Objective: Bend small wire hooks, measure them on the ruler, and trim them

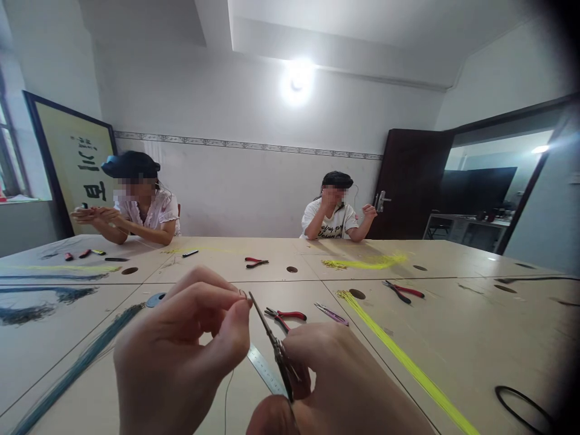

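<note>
My left hand (185,344) is closed, with thumb and index finger pinching the end of a thin dark cord (226,399) that hangs below it. A tiny loop shows at the fingertips. My right hand (335,374) is wrapped round small dark metal scissors (280,356). Their tip points up and touches or nearly touches the left fingertips; the blades look close together. Beneath the hands lies a steel ruler (265,368), partly covered. Just beyond are red-handled pliers (286,315) and purple thread snips (333,314).
Blue-grey cords (86,356) lie at left by a grey disc (155,299), yellow cords (403,356) at right. More pliers (403,292) and a black cable (516,405) rest on the table (475,338). Two people (145,208) (333,211) sit across.
</note>
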The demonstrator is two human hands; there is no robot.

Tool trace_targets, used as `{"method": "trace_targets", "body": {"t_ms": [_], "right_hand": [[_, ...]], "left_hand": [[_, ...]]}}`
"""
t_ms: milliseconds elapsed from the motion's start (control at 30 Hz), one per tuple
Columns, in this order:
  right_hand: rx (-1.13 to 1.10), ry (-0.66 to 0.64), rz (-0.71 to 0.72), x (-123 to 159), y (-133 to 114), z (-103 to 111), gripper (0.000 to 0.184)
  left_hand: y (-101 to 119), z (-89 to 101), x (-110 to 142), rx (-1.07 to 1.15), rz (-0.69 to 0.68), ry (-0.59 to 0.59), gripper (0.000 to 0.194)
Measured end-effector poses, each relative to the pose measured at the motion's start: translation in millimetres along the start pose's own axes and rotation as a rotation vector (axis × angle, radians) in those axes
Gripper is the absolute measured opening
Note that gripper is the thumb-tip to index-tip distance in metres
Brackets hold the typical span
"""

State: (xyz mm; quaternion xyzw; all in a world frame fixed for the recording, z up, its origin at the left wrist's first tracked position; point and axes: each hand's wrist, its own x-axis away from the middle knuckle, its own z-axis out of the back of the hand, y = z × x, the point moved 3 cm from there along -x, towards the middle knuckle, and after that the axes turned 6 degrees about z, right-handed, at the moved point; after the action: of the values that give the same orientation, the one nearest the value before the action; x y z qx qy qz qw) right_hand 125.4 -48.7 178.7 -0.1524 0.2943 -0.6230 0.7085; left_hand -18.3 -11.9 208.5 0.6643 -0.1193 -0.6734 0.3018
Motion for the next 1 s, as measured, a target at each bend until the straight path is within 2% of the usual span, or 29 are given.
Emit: {"method": "trace_targets", "body": {"t_ms": [267, 433, 533, 700, 767, 867, 933, 1000], "right_hand": [[0.012, 0.04, -0.092, -0.1, -1.5, -2.0, 0.06], [-0.037, 0.007, 0.06, -4.2, -1.3, 1.9, 0.062], [-0.104, 0.056, 0.108, -13.3, 8.0, 4.2, 0.063], [-0.141, 0.113, 0.029, -42.6, 32.3, 3.4, 0.064], [-0.174, 0.069, -0.001, -54.7, 40.8, -1.4, 0.064], [-0.268, -0.066, -0.006, -69.6, 50.5, -17.4, 0.063], [-0.382, -0.182, 0.021, -79.0, 54.6, -32.8, 0.064], [-0.528, -0.211, 0.065, -90.0, 59.0, -44.3, 0.066]], "left_hand": [[-4.9, 2.9, 5.7, 0.008, -0.043, -0.044, 0.024], [-8.1, 2.7, 5.9, 0.07, -0.055, -0.037, 0.024], [-9.1, 1.6, 6.0, 0.082, -0.055, -0.043, 0.025], [-12.9, 1.9, 7.4, 0.098, -0.026, -0.056, 0.025], [-14.9, 3.0, 7.1, 0.103, -0.04, -0.072, 0.029], [-18.2, 5.9, 5.2, 0.104, -0.071, -0.089, 0.035], [-19.6, 7.7, 3.3, 0.116, -0.089, -0.1, 0.03], [-21.4, 10.4, 0.8, 0.142, -0.049, -0.049, 0.024]]}}
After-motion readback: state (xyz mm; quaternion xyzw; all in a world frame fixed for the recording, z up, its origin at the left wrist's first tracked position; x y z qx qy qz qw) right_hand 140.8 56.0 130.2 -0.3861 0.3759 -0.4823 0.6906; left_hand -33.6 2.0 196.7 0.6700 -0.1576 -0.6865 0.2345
